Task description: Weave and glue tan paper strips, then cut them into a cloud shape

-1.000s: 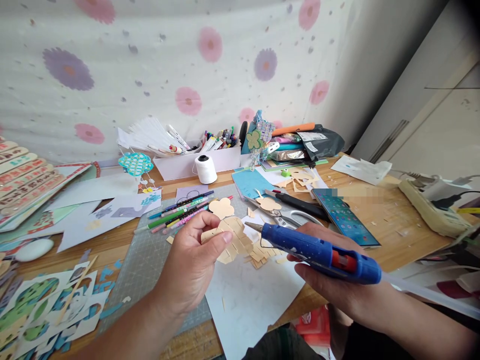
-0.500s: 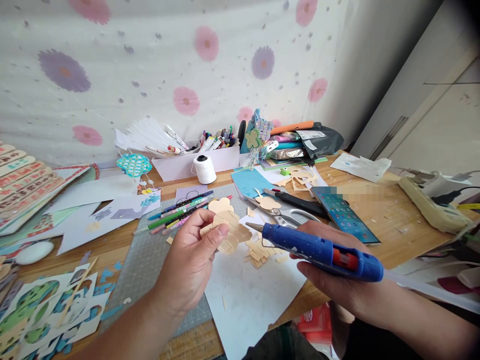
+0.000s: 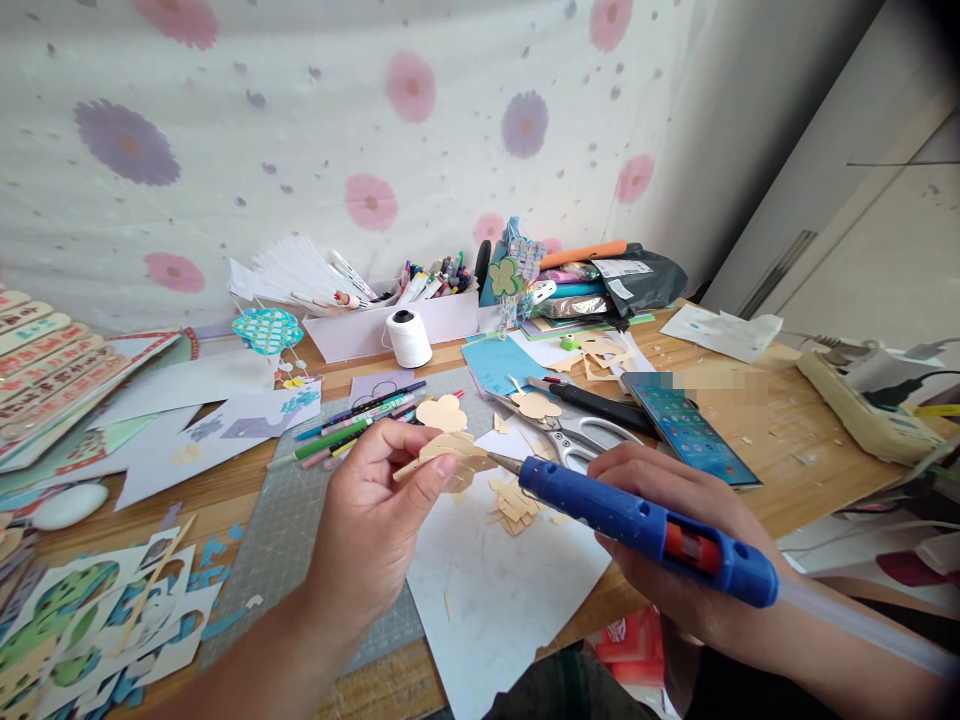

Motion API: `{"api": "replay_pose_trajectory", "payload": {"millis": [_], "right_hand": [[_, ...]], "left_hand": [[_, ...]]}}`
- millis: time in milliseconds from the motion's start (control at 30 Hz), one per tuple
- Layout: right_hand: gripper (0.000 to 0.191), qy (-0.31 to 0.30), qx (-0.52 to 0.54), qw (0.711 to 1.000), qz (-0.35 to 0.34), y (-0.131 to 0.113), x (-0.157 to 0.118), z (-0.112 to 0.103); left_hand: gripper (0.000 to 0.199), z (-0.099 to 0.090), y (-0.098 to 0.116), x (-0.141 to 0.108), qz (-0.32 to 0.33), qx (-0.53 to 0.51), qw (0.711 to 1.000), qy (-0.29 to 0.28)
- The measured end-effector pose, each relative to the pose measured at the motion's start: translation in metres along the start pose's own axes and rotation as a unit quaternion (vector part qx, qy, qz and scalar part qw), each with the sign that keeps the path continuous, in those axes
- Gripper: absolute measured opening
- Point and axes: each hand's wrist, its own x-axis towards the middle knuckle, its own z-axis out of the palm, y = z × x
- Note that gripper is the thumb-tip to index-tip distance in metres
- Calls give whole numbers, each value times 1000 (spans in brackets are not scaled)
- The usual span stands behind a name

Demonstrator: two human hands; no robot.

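Between thumb and fingers, my left hand (image 3: 382,510) pinches a tan paper cutout (image 3: 454,462) with overlapping strips on it, held tilted above the desk. My right hand (image 3: 667,530) is wrapped round a blue glue gun (image 3: 637,515), a clear glue stick (image 3: 870,630) trailing from its rear. The gun's metal tip is at the cutout's right edge; whether it touches, I cannot tell. Just behind lies a tan cloud-shaped cutout (image 3: 441,413). Below the tip, a pile of small tan paper strips (image 3: 517,505) rests on a white sheet (image 3: 502,610).
Scissors (image 3: 574,440), a black-handled tool (image 3: 592,403) and a phone (image 3: 694,430) lie right of centre. Several pens (image 3: 330,440) rest on the grey cutting mat (image 3: 281,530). A white thread spool (image 3: 409,340) stands behind. Paper scraps (image 3: 112,620) cover the left; a power strip (image 3: 862,400) sits right.
My left hand has tilted the cutout flatter, uncovering the cloud-shaped piece behind it. The glue gun has shifted slightly left and its tip now meets the cutout's edge in view.
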Motion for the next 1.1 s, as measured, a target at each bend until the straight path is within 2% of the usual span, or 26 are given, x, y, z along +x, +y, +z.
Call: {"api": "replay_pose_trajectory", "payload": {"millis": [100,233,533,667,900,1100], "right_hand": [[44,-6,-9,1000,-9,-1,0,-1],[38,-11,-21,999,-29,1,-1,-1],[25,-22,-69,997,-25,5,-4,-2],[22,-18,-84,996,-31,5,-5,-2],[16,-21,-116,992,-37,5,-5,-3],[10,-17,-136,990,-29,1,-5,-5]], "left_hand": [[13,-2,-3,0,39,23,999,-1],[8,-3,-5,-1,80,41,996,-5],[15,1,7,-6,176,107,978,-22],[15,4,10,-7,180,111,977,-25],[15,8,15,-10,137,91,986,-5],[12,5,9,-8,122,90,988,-1]]}}
